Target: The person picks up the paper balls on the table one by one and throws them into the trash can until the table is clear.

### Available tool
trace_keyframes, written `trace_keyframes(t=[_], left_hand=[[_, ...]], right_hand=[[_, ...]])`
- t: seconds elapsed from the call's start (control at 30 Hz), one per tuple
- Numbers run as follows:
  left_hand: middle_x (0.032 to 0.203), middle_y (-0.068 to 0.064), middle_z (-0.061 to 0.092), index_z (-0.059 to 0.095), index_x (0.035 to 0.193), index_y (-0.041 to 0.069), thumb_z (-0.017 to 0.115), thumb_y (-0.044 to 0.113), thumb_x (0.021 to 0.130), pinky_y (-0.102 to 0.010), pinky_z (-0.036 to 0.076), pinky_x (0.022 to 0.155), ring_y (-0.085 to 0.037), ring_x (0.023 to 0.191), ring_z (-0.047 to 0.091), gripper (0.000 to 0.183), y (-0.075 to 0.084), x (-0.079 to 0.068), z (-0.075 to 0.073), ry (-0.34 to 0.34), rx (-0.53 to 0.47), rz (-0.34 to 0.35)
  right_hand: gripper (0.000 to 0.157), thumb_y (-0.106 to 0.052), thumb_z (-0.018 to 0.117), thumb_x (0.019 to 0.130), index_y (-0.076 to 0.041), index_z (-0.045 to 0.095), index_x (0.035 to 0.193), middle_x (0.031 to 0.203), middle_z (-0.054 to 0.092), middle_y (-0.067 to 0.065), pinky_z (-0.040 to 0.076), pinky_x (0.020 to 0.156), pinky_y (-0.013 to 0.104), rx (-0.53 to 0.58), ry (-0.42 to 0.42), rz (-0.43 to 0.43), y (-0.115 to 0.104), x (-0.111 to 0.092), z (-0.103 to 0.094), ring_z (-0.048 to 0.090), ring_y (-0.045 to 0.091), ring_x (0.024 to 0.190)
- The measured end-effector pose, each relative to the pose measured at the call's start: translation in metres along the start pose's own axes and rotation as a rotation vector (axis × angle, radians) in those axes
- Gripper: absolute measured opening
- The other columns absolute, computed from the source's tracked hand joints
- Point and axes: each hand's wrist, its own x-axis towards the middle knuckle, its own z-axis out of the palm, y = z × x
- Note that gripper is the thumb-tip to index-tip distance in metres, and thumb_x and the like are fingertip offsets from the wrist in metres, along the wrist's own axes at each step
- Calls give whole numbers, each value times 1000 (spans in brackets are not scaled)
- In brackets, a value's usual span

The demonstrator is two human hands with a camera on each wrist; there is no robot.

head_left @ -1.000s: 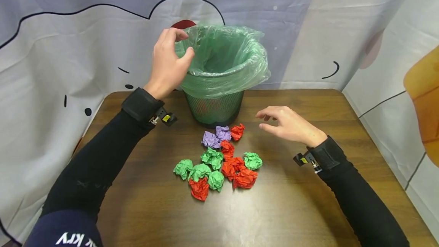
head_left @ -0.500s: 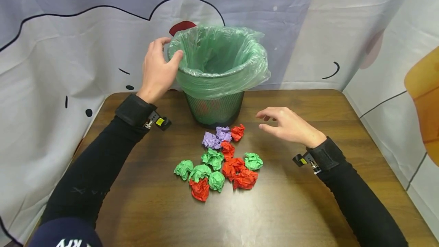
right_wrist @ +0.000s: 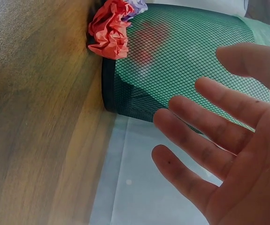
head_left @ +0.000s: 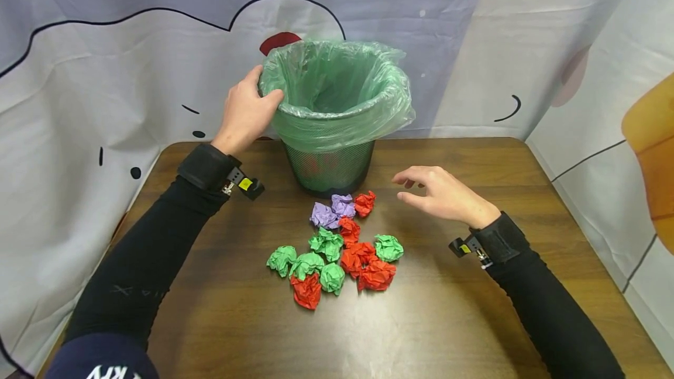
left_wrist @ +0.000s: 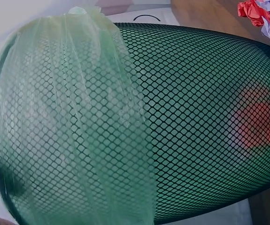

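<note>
A mesh wastebasket (head_left: pixel 332 168) stands upright at the back of the table, lined with a green plastic bag (head_left: pixel 337 127) folded over its rim. My left hand (head_left: pixel 246 111) grips the left side of the lined rim, thumb at the front; the fingers' far ends are hidden. Only slivers of that hand reach the left wrist view's lower left edge. To the basket's right, my right hand (head_left: pixel 447 193) hovers with relaxed, spread fingers and holds nothing. In front of the basket lie several crumpled paper balls: purple (head_left: pixel 323 215), red (head_left: pixel 375 275) and green (head_left: pixel 326 243).
Red shapes (left_wrist: pixel 259 124) show blurred through the mesh, low inside the basket. The brown wooden table (head_left: pixel 221 320) extends around the paper balls. A printed curtain (head_left: pixel 126 75) hangs right behind the table and along its sides.
My left hand has moved left and down from above the bag's left edge, and its fingers and thumb have come together on the rim. The right hand stays nearly still.
</note>
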Motion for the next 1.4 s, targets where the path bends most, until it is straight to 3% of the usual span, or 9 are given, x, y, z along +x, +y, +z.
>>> trace_keyframes(t=[0.2,0.37,0.5,0.6,0.73,1.07,1.23,1.4], left_hand=[[146,-10,55,29,159,14,46,30,93,-43,43,101,-25,118,57,71,1,-2,-2,-7,12,18],[141,-11,58,34,158,13,47,30,92,-45,42,100,-25,114,56,69,3,-3,-3,-14,35,28],[148,-8,53,32,159,15,46,31,92,-44,41,104,-24,125,54,70,6,-3,-4,-37,44,14],[158,-3,42,26,160,17,46,33,92,-43,39,110,-20,138,47,73,8,-3,-5,-56,52,0],[160,-3,38,25,160,18,45,32,93,-43,38,112,-20,142,42,72,10,-3,-6,-71,66,4],[161,-3,35,21,161,17,44,31,94,-40,37,101,-21,130,48,72,14,-3,-9,-128,81,5],[158,-6,41,22,161,15,44,30,95,-39,39,92,-25,115,50,71,17,-3,-10,-136,102,0],[156,-7,45,23,160,14,44,30,94,-40,39,90,-25,114,51,71,19,-3,-11,-141,123,-2]], right_hand=[[34,-29,67,96,-12,67,126,119,71,3,53,88,46,3,-5,-2,-1,1,1,67,24,104],[34,-29,67,96,-13,68,126,119,71,3,53,88,46,3,-8,1,-1,1,1,67,24,105],[34,-30,67,96,-13,68,125,119,71,2,53,88,46,3,-6,-3,-1,1,0,67,22,104],[33,-30,67,96,-13,68,125,119,71,2,53,88,47,4,-5,-7,0,1,1,67,22,104],[33,-29,67,96,-12,68,125,118,71,3,53,89,48,12,-6,-12,0,1,1,67,23,104],[33,-30,68,96,-13,69,124,117,71,2,54,88,47,17,-14,-7,0,2,0,67,22,103],[33,-30,67,96,-12,69,123,117,72,2,54,88,46,18,-17,-27,4,5,-1,67,24,103],[32,-29,67,96,-12,69,123,117,72,2,53,88,47,13,-19,-48,8,9,-2,67,24,103]])
